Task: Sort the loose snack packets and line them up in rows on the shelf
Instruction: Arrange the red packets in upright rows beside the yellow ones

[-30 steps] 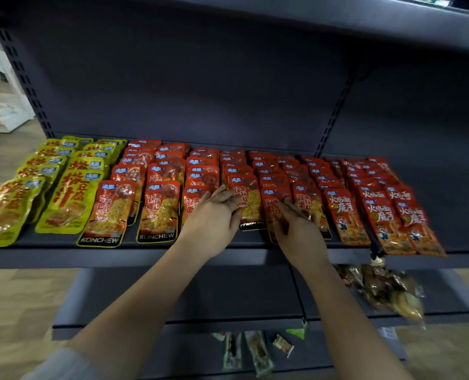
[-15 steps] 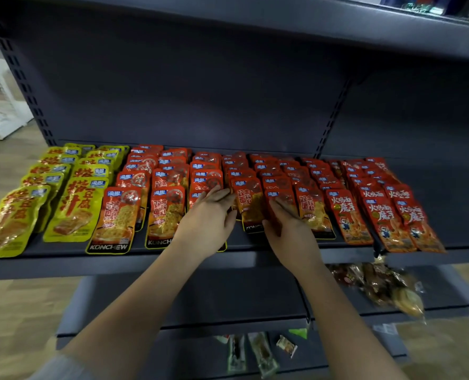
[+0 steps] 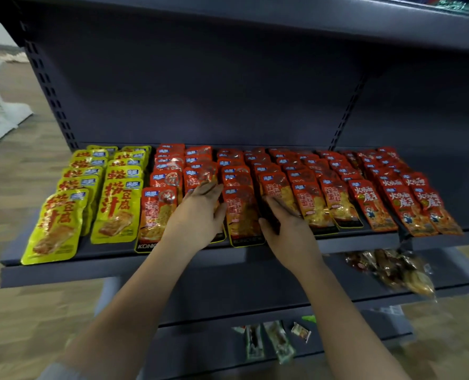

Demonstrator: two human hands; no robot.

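Snack packets lie in rows on a dark grey shelf [image 3: 63,270]: yellow packets [image 3: 115,212] at the left, orange-red packets [image 3: 159,215] across the middle, red packets [image 3: 403,207] at the right. My left hand [image 3: 197,215] lies flat, fingers straight, on a front orange-red packet that it mostly hides. My right hand [image 3: 285,226] rests with straight fingers against the right edge of the front orange-red packet [image 3: 241,212] between my two hands. The view is blurred.
A clear bag of mixed snacks [image 3: 392,270] lies on the lower shelf at the right. A few small loose packets [image 3: 271,341] sit on the bottom shelf. A shelf overhangs above. Wooden floor lies to the left.
Both hands have slid left along the front row with the packets under them. The camera has come closer and turned left.
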